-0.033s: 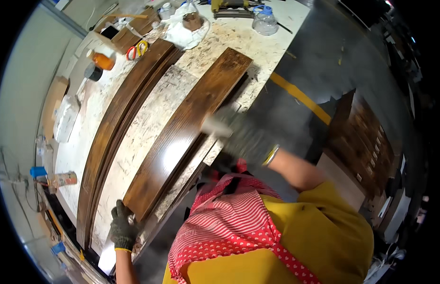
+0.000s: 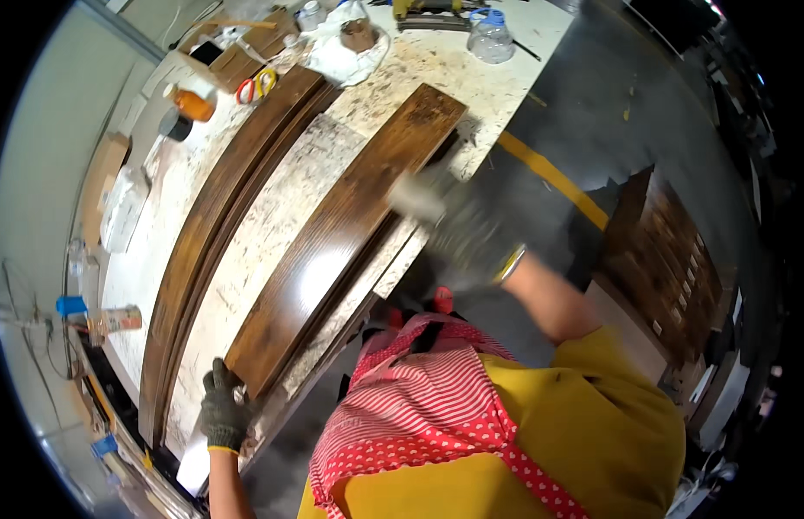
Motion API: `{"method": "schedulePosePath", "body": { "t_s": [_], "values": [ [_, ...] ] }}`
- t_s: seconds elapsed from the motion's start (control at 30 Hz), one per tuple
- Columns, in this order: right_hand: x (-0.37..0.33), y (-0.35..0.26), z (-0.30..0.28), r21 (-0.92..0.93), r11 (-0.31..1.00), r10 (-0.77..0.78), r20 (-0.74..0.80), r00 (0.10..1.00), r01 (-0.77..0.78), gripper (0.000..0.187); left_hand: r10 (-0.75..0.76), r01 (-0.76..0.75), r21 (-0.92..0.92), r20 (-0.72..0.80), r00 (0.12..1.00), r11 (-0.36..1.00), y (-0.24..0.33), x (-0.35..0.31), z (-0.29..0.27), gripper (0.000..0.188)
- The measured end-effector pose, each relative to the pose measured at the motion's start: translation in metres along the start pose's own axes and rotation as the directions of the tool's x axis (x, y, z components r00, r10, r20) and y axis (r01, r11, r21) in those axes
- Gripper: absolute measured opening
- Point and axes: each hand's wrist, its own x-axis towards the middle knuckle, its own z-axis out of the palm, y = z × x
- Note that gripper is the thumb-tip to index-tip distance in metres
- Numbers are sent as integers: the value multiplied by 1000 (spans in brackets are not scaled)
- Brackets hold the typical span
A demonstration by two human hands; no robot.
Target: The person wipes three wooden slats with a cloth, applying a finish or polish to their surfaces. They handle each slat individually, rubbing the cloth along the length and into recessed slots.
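Note:
A dark brown stained wooden board (image 2: 333, 233) lies lengthwise on the worktable, with a glare spot on its grain. At its near left end is my left hand (image 2: 222, 411), in a dark grey knit glove, fingers and thumb closed around the corner. My right hand (image 2: 471, 229), gloved alike and smeared by motion, grips a pale block (image 2: 415, 197) at the board's right edge, past its middle. The blur hides what kind of block it is. Left of this board, two more long dark boards (image 2: 216, 208) lie side by side.
On the paint-stained table (image 2: 402, 69) are scissors (image 2: 256, 86), an orange bottle (image 2: 191, 104), a dark jar (image 2: 174, 125), a white cloth (image 2: 333, 65), a clear jug (image 2: 490, 41) and a nail gun (image 2: 432, 16). A brown wooden panel (image 2: 657, 251) stands at the right.
My right hand has moved with the pale block a little farther up and right along the board. My left hand stays at the near end.

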Motion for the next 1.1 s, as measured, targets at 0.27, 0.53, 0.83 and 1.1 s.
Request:
{"method": "schedulePosePath", "body": {
  "t_s": [0.27, 0.53, 0.83, 1.1],
  "values": [
    [6, 26, -3, -82, 997, 6, -30, 1000, -9, 35, -52, 51, 69, 15, 999, 996, 10, 0, -1, 107],
    [-48, -94, 68, 27, 982, -191, 170, 967, 189, 44, -15, 15, -16, -19, 1000, 1000, 16, -3, -6, 101],
    [-36, -86, 74, -217, 970, -131, -87, 988, 110, 39, 104, -172, -267, -251, 962, 948, -115, -66, -10, 88],
    [-102, -222, 156, -20, 997, 71, 389, 918, -69, 35, -81, 87, -488, 33, 996, 869, -292, -104, 71, 90]
  ]
}}
